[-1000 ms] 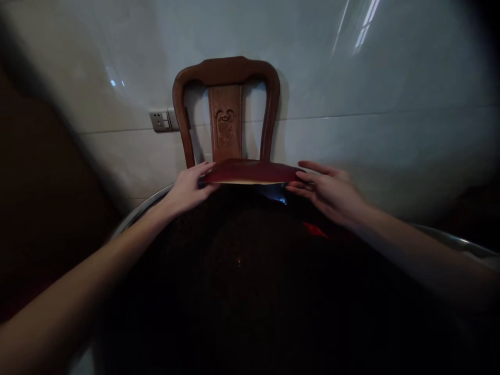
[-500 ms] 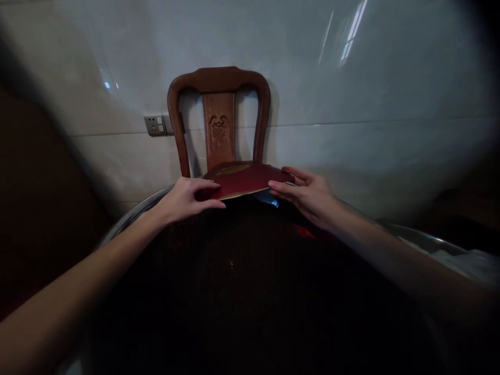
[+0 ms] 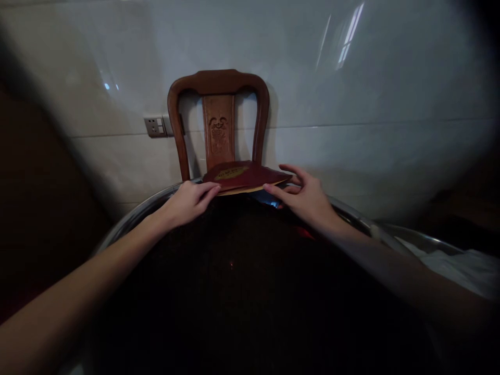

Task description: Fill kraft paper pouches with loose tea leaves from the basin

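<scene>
A dark red, flat folded piece with a gold label and a yellowish front edge lies tilted at the far side of the dark round surface. Whether it is a folder or a paper bag I cannot tell. My left hand pinches its left front corner between thumb and fingers. At the right end, my right hand has its thumb on the front edge and its fingers around the right corner, the index finger raised. Below that edge shows a small bluish, shiny patch, partly hidden.
A carved wooden chair stands behind, against a pale tiled wall with a socket. A metal rim curves round the dark surface. Whitish plastic or cloth lies at the right.
My left thumb and fingers have closed together on the red piece's corner. Its front edge is slightly higher and flatter, and the gold label shows more. My right hand has shifted slightly left.
</scene>
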`<act>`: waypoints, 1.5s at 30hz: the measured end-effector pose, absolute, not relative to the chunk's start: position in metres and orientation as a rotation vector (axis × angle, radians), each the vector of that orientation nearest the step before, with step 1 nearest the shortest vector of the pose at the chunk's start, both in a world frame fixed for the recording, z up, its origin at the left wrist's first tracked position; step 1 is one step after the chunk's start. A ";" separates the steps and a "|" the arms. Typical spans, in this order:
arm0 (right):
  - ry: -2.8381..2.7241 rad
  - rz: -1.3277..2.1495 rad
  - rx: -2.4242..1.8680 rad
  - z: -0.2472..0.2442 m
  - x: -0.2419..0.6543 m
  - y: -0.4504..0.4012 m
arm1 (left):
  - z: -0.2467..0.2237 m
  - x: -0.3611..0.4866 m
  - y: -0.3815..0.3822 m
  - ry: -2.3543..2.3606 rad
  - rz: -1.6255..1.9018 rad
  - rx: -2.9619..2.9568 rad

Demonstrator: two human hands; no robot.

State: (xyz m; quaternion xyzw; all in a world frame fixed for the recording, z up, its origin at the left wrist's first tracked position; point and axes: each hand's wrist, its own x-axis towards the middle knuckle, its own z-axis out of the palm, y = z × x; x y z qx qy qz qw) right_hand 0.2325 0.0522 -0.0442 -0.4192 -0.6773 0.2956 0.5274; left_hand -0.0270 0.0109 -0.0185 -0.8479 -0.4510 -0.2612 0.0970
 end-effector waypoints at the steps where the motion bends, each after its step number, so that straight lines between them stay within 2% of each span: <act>1: -1.632 0.610 -1.038 -0.044 0.233 0.051 | -0.019 -0.027 0.011 -1.347 -0.777 -2.493; 5: -1.643 0.106 -1.104 -0.035 0.232 0.042 | -0.019 -0.028 0.013 -1.347 -0.777 -2.488; 7: -1.735 -0.028 -1.027 -0.031 0.230 0.035 | -0.020 -0.027 0.015 -1.258 -0.755 -2.537; 13: -2.314 -0.105 -0.592 -0.040 0.217 0.023 | -0.026 -0.025 0.016 -1.128 -0.731 -2.585; 21: -2.587 -0.420 -0.826 -0.071 0.199 0.030 | -0.023 -0.016 0.006 -1.228 -0.293 -2.464; 26: -2.573 -0.609 -0.992 -0.078 0.197 0.035 | -0.022 -0.008 -0.002 -1.236 -0.216 -2.427; 40: -2.606 -0.183 -0.881 -0.038 0.220 0.045 | -0.021 -0.003 -0.004 -1.241 -0.600 -2.517; 45: -2.652 -0.002 -0.896 -0.033 0.220 0.037 | -0.020 0.003 -0.008 -1.206 -0.523 -2.527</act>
